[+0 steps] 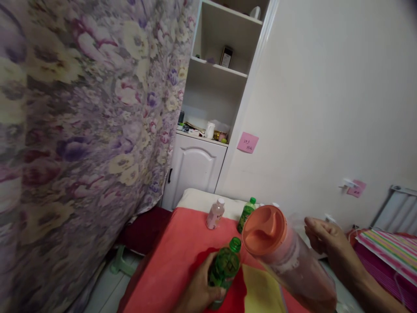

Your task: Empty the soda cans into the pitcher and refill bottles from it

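Note:
My left hand (203, 284) is wrapped round a green plastic bottle (225, 267), whose uncapped mouth points up with a slight lean to the right. My right hand (327, 239) is closed at the handle side of a clear pitcher (302, 269) with an orange lid (265, 230). The pitcher is tilted, its lid end up and to the left, above and apart from the bottle's mouth. Pinkish-looking contents show through its wall. Behind them, a capped green bottle (246, 215) and a clear bottle with a white cap (215, 214) stand on the table.
A red-pink cloth (163, 256) covers the table, with a yellow patch (262, 289) near the front. A floral curtain (97, 130) hangs at left, beside a white cabinet (195, 169). Striped fabric (391, 252) lies at right. A pink note (247, 142) sticks to the wall.

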Motion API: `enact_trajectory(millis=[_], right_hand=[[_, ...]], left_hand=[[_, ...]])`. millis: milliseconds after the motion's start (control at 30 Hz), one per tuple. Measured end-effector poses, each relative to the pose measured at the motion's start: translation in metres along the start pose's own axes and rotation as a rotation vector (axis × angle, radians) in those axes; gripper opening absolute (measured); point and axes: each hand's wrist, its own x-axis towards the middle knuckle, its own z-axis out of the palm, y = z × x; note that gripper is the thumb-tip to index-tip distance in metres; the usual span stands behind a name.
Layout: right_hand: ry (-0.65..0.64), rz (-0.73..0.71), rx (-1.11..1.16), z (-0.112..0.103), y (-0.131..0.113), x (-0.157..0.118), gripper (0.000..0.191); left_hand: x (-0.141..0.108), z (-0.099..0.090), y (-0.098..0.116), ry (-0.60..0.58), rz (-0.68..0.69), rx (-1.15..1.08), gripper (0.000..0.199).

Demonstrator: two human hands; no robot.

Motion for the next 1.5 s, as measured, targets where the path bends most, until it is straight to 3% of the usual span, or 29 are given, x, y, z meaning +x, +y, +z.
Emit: enact_trajectory(millis=[700,1500], right_hand=[[-0.094,-0.047,-0.208,0.002,-0.024,0.009,0.066],[-0.176,-0.043,-0.301,0.002,-0.026,0.016,0.067]], left_hand=[[-0.001,0.001,-0.006,-0.011,-0.009,-0.067,0.074],[0.003,0.000,-0.020,0.000,-0.014,-0.019,0.077]])
